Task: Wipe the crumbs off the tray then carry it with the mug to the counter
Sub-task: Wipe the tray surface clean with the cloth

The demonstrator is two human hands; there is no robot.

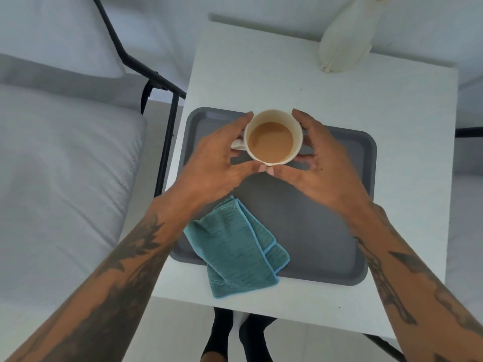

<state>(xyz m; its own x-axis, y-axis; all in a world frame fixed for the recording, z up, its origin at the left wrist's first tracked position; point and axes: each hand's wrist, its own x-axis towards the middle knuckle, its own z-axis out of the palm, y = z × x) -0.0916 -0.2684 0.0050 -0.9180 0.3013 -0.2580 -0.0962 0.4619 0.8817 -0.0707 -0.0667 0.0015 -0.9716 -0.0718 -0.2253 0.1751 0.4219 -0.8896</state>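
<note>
A white mug [273, 138] holding light brown coffee is above the far part of a grey tray [313, 226]. My left hand [217, 158] cups its left side by the handle. My right hand [321, 163] cups its right side, and both thumbs meet under the near rim. Whether the mug rests on the tray or is lifted I cannot tell. A folded teal cloth [237, 249] lies over the tray's near left corner and hangs onto the white table [261, 74]. No crumbs show on the bare tray surface.
A cream vase [345, 43] stands at the table's far right. A black metal chair frame [167, 105] and a grey cushioned seat [65, 165] are close on the left. My feet in dark socks [235, 333] show below the near table edge.
</note>
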